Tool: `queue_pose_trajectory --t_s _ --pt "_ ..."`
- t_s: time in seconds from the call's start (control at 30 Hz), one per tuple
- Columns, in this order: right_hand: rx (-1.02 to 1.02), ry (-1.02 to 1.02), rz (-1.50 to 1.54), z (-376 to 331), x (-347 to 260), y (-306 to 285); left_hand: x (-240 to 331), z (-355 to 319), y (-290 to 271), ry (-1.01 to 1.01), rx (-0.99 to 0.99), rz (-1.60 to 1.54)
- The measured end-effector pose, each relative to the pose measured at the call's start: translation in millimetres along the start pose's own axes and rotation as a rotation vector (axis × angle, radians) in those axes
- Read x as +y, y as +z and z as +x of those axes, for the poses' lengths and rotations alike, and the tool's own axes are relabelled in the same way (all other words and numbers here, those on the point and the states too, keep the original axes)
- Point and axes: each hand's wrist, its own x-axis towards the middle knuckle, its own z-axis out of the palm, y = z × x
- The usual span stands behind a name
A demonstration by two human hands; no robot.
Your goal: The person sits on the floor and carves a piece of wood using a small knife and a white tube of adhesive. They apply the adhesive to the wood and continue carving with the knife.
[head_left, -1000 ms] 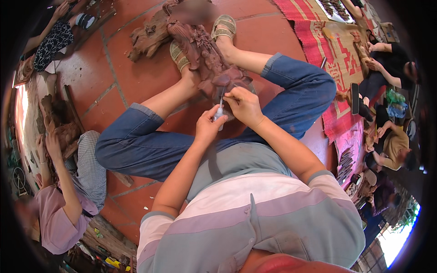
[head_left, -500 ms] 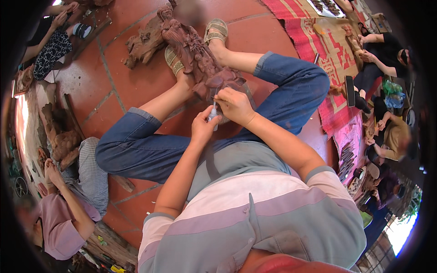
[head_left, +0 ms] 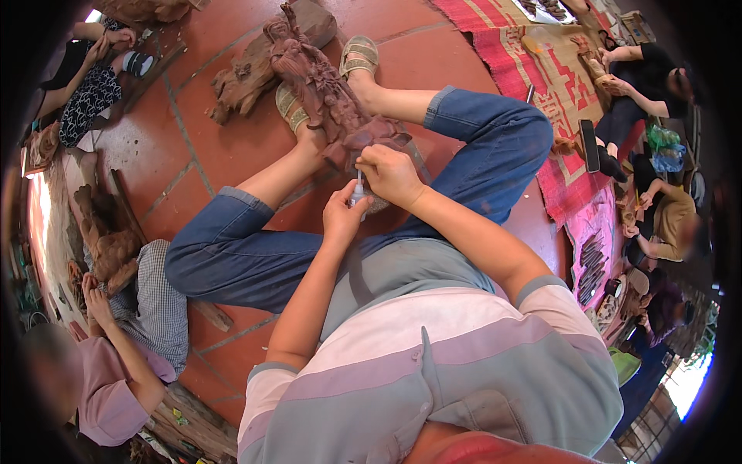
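Small pale bottle with a thin stem, near the base of a carved brown statue. Held tight in the bent fingers of the left hand. Finger and thumb of the right hand curled in close at the top of the stem; cannot tell whether pinching it. Statue between the blue jeans, base toward the hands. Beyond, on the red tile floor, a rough chunk of wood. Far right, a red and tan mat. On the left, a person in a pink top.
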Motion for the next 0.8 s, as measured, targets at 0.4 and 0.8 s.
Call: queue_pose_trajectory --t_s 0.4,0.8 --pt "0.047 0.254 0.194 15.0 1.4 -10.8 2.1 -9.4 -5.7 -0.096 -0.081 -0.162" --pt "0.032 0.582 0.74 3.1 7.5 -44.9 24.5 -16.4 -30.3 -0.115 -0.047 -0.244"
